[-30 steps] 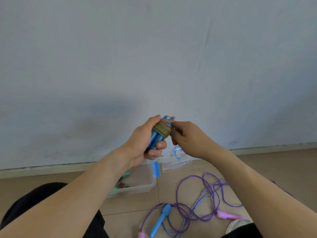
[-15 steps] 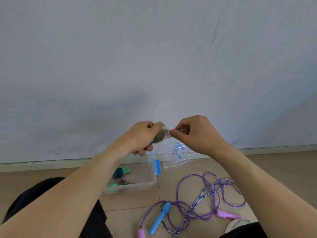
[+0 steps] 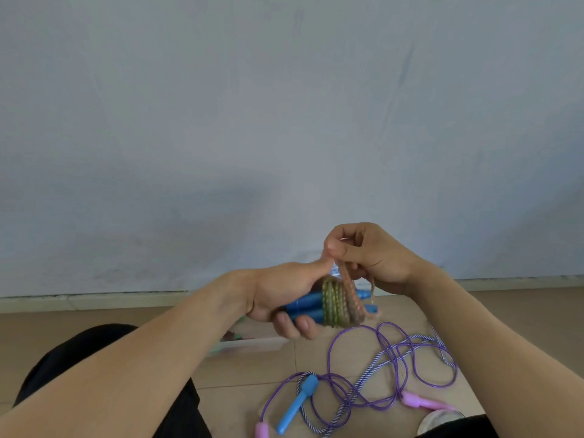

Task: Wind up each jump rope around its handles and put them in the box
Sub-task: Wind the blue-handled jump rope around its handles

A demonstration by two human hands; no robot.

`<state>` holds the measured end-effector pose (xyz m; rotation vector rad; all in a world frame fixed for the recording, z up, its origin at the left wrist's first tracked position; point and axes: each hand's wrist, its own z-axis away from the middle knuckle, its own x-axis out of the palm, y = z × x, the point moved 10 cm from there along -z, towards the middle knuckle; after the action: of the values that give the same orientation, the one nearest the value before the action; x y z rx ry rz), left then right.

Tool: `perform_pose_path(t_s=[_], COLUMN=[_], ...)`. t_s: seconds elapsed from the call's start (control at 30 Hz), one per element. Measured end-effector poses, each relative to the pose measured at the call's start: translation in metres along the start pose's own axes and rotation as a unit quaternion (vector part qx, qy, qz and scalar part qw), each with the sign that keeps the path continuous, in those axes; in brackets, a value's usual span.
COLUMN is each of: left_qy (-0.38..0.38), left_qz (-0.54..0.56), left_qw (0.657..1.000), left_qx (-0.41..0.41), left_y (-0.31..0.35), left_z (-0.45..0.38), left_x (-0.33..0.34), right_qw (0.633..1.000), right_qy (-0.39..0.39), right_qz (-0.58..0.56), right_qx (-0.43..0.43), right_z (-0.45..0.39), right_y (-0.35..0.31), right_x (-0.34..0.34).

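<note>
Two blue handles (image 3: 305, 306) held side by side above the floor, long axis running left to right, green-and-orange rope (image 3: 339, 303) coiled round their right half. Left hand (image 3: 278, 295) wrapped round the handles' left end; right hand (image 3: 368, 256) just above the coil, pinching the loose loop. Clear box (image 3: 249, 344) below, mostly hidden by the left arm.
</note>
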<state>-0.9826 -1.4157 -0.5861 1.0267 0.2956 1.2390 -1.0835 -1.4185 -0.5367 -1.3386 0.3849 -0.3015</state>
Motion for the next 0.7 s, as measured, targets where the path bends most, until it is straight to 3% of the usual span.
perform_pose_path(t_s=[0.1, 0.3, 0.4, 0.5, 0.7], left_qy=[-0.012, 0.102, 0.160, 0.229, 0.319], left_qz=[0.063, 0.148, 0.185, 0.194, 0.206], left_qw=[0.990, 0.955, 0.935, 0.922, 0.892], left_qx=[0.122, 0.237, 0.256, 0.247, 0.247], left_y=[0.028, 0.052, 0.053, 0.048, 0.042], left_z=[0.002, 0.012, 0.017, 0.019, 0.027], left_x=[-0.003, -0.022, -0.034, -0.052, -0.070], right_qw=[0.998, 0.997, 0.992, 0.962, 0.910], right_qy=[0.020, 0.055, 0.110, 0.158, 0.167], right_qz=[-0.066, -0.042, 0.039, 0.198, 0.349], right_qx=[0.010, -0.025, -0.051, -0.101, -0.149], right_z=[-0.001, -0.008, -0.008, -0.007, 0.000], right_y=[0.003, -0.007, -0.014, -0.025, -0.039], right_x=[-0.006, -0.015, -0.022, -0.023, -0.011])
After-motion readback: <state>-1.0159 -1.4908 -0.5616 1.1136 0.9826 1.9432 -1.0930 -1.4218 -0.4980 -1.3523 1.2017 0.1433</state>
